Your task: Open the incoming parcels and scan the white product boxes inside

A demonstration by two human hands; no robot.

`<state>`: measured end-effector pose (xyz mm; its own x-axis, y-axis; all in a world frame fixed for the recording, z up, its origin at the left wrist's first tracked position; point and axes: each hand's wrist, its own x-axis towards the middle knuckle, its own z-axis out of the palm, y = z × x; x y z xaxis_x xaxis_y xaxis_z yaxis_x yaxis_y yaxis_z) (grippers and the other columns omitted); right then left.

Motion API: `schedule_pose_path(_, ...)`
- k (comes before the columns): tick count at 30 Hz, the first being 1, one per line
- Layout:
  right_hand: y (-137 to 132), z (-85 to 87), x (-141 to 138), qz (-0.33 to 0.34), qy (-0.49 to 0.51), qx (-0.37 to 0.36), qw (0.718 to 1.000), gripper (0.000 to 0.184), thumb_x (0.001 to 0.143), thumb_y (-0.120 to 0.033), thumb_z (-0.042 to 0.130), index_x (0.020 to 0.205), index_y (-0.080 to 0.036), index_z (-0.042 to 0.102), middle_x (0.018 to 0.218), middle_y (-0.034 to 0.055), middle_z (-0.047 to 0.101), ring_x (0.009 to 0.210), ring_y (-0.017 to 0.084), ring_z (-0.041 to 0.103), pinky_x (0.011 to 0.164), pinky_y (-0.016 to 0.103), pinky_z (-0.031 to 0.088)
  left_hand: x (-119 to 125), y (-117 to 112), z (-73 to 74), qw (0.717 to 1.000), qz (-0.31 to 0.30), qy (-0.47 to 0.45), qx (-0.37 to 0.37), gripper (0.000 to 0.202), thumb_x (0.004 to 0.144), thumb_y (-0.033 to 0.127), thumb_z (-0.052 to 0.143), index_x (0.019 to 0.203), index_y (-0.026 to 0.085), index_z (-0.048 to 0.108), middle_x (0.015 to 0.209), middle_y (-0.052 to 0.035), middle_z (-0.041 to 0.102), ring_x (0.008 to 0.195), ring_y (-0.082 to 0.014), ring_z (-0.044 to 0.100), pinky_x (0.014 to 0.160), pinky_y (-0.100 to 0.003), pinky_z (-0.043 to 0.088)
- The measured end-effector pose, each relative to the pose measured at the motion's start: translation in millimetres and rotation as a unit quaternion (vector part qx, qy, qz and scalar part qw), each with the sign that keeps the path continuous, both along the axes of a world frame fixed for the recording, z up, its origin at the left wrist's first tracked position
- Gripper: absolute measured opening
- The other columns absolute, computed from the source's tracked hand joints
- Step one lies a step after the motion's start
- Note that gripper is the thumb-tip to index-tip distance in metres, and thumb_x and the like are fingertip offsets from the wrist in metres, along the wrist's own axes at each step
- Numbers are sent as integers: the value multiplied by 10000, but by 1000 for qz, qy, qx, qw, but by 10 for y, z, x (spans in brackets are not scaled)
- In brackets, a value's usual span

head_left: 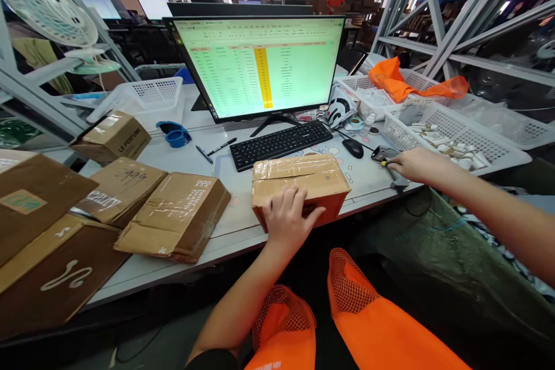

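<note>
A taped brown cardboard box [299,176] sits at the table's front edge, below the keyboard. My left hand [286,217] grips its near side, with fingers over the upper edge and the thumb on the front face. My right hand [410,165] is at the table's right edge, its fingers closed around a small tool with a yellow end [385,163]. Most of that tool is hidden by the fingers. Just beyond the fingertips lies a dark grey handheld device [384,153], perhaps a scanner. A black mouse [353,148] rests between it and the keyboard [280,143].
Several cardboard boxes [182,208] crowd the left side. A monitor [260,69] stands behind the keyboard, with pens [222,146] and a blue tape holder [176,136] to its left. White baskets [455,133] with small items and orange cloth [399,81] line the right.
</note>
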<state>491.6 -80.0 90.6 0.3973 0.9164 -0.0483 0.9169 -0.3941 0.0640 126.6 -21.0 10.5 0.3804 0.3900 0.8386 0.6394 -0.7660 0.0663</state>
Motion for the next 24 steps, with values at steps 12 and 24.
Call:
schedule_pose_path(12, 784, -834, -425, 129, 180, 212, 952, 567, 1136, -360, 279, 1489, 12, 521, 1443, 246, 519, 1348, 278, 507, 1144, 388, 396, 130, 1403, 1278, 826, -93, 422, -362, 889, 812, 619, 700, 1587, 261, 454, 1292, -90, 706, 1111, -292, 673, 909, -337, 499)
schedule_pose_path(24, 190, -790, -1281, 260, 394, 278, 837, 787, 1069, -561, 412, 1687, -146, 156, 1704, 130, 0, 1575, 256, 29, 1273, 534, 175, 210, 1540, 1426, 849, -62, 406, -333, 497, 1015, 389, 305, 1363, 210, 612, 1153, -119, 726, 962, -248, 674, 836, -338, 491)
